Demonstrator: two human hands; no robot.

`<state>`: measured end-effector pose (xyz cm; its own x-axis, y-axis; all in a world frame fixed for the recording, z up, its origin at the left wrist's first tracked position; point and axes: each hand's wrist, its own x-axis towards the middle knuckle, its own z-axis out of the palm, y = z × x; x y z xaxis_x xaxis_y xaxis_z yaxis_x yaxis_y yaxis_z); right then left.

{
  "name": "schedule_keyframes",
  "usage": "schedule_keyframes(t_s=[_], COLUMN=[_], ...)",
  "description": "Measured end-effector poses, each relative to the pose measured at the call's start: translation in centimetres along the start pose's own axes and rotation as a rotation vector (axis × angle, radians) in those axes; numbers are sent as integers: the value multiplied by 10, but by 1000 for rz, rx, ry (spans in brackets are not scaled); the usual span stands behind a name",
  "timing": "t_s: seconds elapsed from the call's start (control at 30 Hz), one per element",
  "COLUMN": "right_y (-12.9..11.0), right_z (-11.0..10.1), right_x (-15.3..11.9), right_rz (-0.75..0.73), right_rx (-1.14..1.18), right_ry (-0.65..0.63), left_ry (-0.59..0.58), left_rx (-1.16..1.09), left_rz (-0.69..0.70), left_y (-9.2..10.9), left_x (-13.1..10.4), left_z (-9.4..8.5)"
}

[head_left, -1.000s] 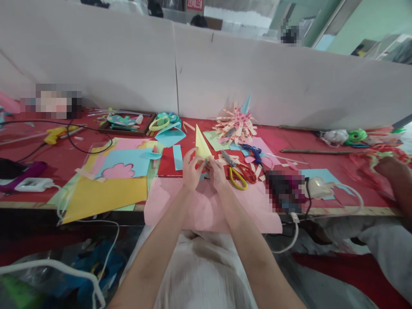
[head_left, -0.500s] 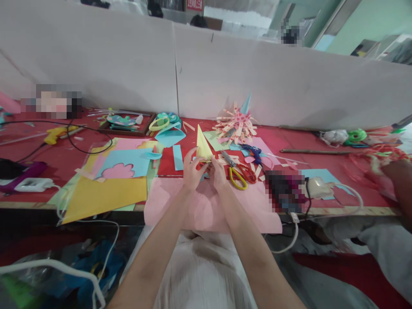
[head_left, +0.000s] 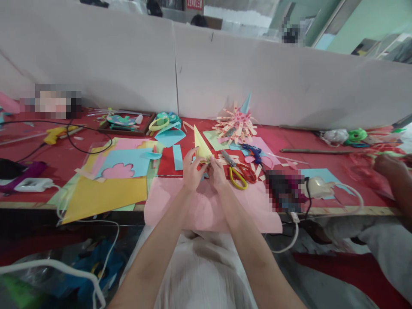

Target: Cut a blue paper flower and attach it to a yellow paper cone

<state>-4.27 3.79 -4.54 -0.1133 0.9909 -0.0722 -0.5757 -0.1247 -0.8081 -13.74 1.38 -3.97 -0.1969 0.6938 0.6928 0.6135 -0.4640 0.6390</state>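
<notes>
A pale yellow paper cone point(head_left: 201, 146) points up and slightly left between my two hands. My left hand point(head_left: 192, 173) is closed on the cone's lower left side. Fingers of my right hand point(head_left: 217, 172) pinch its base from the right; the exact grip at the bottom is partly hidden. Beneath my wrists lies a pink sheet point(head_left: 174, 210). Scissors point(head_left: 238, 177) with yellow and red handles rest just right of my right hand. Behind them stands a pink paper piece with fringed strips point(head_left: 236, 124), topped by a blue cone point(head_left: 246, 104).
On the left are blue paper point(head_left: 112, 159), a yellow sheet point(head_left: 106, 197) and a yellow glue gun point(head_left: 53, 135). A blue glue gun point(head_left: 254, 152) lies right of centre, near a white plug point(head_left: 318, 187) with cables. A co-worker's hand point(head_left: 391, 169) is at far right.
The yellow cone's tip has tilted a little to the left, while my hands stay nearly in place. At the far right, the co-worker's hand has shifted slightly left.
</notes>
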Motion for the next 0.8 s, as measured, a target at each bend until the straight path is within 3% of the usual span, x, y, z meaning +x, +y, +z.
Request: schedule_keyframes(t_s=[0.3,0.8], right_y=[1,3], right_z=[0,-2], right_x=[1,2], right_rz=[-5,-24], right_rx=[57,66], right_ry=[-58,-61], left_ry=[32,32], left_rx=[95,86], left_rz=[88,80], left_y=[-3,-2], left_x=[-1,-1], left_z=[1,2])
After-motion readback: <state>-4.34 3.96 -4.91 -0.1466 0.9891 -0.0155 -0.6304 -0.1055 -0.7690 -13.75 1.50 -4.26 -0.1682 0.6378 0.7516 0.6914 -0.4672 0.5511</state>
